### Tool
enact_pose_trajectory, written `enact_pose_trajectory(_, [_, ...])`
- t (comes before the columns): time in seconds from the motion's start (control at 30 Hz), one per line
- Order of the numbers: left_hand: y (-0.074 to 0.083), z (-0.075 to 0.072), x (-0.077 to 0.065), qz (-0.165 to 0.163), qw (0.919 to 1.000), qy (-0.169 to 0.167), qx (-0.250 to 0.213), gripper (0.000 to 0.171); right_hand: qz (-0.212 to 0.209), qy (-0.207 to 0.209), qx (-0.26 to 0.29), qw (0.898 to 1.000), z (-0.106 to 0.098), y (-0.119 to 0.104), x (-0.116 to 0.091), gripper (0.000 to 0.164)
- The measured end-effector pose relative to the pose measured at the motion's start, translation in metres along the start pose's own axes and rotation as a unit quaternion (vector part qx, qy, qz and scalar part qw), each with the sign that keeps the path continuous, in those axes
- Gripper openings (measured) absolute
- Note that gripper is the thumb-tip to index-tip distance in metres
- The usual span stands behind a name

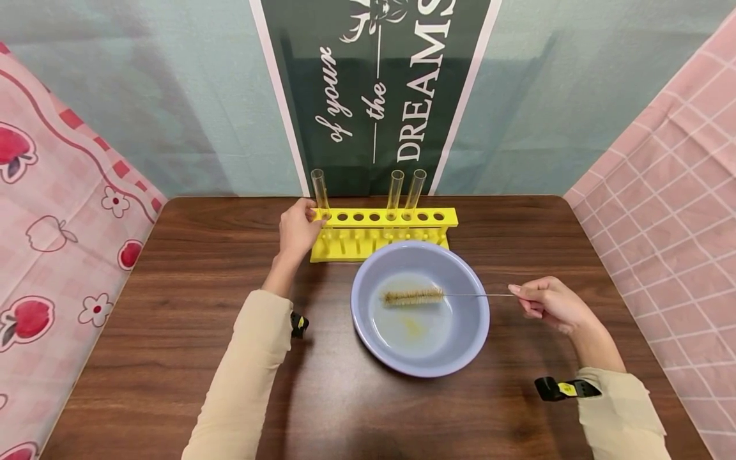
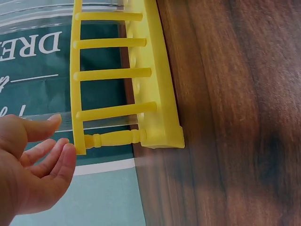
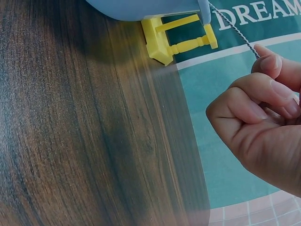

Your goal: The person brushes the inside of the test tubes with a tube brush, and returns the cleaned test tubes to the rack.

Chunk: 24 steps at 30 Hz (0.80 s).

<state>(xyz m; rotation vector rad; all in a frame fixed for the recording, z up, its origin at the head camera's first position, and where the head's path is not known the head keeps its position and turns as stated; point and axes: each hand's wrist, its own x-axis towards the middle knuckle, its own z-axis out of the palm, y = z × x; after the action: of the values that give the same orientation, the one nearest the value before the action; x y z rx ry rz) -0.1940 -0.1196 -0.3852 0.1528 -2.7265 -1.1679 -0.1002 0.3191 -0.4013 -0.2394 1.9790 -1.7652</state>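
Observation:
My right hand (image 1: 554, 303) pinches the thin twisted-wire handle (image 3: 235, 30) of a test tube brush (image 1: 413, 296). The brush's bristled head lies over the inside of a lavender basin (image 1: 420, 372). At the left end of a yellow test tube rack (image 1: 379, 217), my left hand (image 1: 299, 227) has its fingertips right at the top bar, close beside a clear test tube (image 1: 319, 188) standing there. The left wrist view shows a gap between thumb and fingers. Two more test tubes, one (image 1: 395, 190) beside another (image 1: 417, 190), stand upright farther right in the rack.
Yellowish liquid colours a patch at the basin's bottom. The basin overlaps the rack's front in the head view. All stands on a brown wooden table (image 1: 172, 332). A cloth with white lettering (image 1: 374, 96) hangs behind, with patterned cloths at both sides.

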Motion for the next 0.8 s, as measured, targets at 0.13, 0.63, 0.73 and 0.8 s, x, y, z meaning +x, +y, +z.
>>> enact_pose_trajectory(0.13, [0.0, -0.001, -0.007, 0.0, 0.9997, -0.014, 0.021, 0.021, -0.001, -0.003, 0.006, 1.0, 0.0, -0.001, 0.0, 0.039])
enact_pose_trajectory(0.63, [0.043, 0.017, 0.0, 0.054, 0.987, -0.151, 0.004, 0.028, -0.002, -0.008, 0.012, 1.0, 0.001, -0.001, 0.0, 0.038])
enact_pose_trajectory(0.73, [0.053, 0.024, 0.001, 0.056, 0.9865, -0.154, -0.007, 0.029, -0.009, -0.013, 0.02, 1.0, 0.002, -0.001, -0.001, 0.038])
enact_pose_trajectory(0.8, [0.06, 0.027, 0.003, 0.055, 0.9862, -0.156, -0.013, 0.029, -0.012, -0.015, 0.023, 1.0, 0.002, -0.001, -0.001, 0.037])
